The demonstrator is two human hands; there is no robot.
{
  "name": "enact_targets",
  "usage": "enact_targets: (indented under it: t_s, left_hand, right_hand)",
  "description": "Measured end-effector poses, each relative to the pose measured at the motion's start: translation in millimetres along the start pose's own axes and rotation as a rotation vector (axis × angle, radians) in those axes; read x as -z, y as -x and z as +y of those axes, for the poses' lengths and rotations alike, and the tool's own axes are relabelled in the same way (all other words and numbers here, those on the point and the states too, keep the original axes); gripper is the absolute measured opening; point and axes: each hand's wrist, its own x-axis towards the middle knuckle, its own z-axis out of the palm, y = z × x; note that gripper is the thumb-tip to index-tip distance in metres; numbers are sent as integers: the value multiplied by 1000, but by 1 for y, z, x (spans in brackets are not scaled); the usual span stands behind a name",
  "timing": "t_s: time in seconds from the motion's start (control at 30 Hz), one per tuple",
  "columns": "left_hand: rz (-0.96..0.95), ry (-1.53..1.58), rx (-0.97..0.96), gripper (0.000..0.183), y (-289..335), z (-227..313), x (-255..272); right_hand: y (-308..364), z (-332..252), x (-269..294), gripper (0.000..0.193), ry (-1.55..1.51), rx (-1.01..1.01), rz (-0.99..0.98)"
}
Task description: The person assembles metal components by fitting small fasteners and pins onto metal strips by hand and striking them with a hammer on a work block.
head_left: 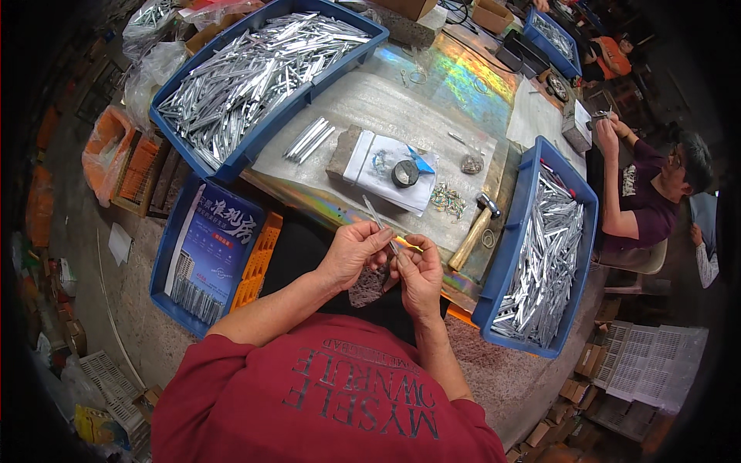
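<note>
In front of my chest, both hands are closed on one slim silver metal piece (373, 211), tilted with its far end up and to the left. My left hand (353, 253) pinches it near the middle. Fingers of my right hand (417, 279) are pressed together at its lower end; what else they may hold is too small to tell. Just beyond lies a white pad (369, 171) on a stone block, with a small round black dish (404, 174) on top. Several similar silver pieces (309, 140) lie in a row to its left.
A blue bin (309, 91) heaped with silver pieces stands far left, and another blue bin (485, 312) at right. Between that bin and the pad lie a hammer (471, 241) and small loose parts (448, 201). A co-worker (644, 193) sits at the right.
</note>
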Motion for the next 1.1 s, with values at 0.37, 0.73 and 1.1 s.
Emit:
enact_targets:
  t_s: [0.37,0.73,1.1]
  left_hand:
    - [6,-8,8,16,0,-2,2]
    - [12,10,-1,16,1,-4,2]
    - [3,-4,-41,15,1,-6,3]
  right_hand:
    - [0,3,0,27,4,12,19]
    - [1,4,-1,27,-13,11,25]
    - [2,6,-2,30,4,20,75]
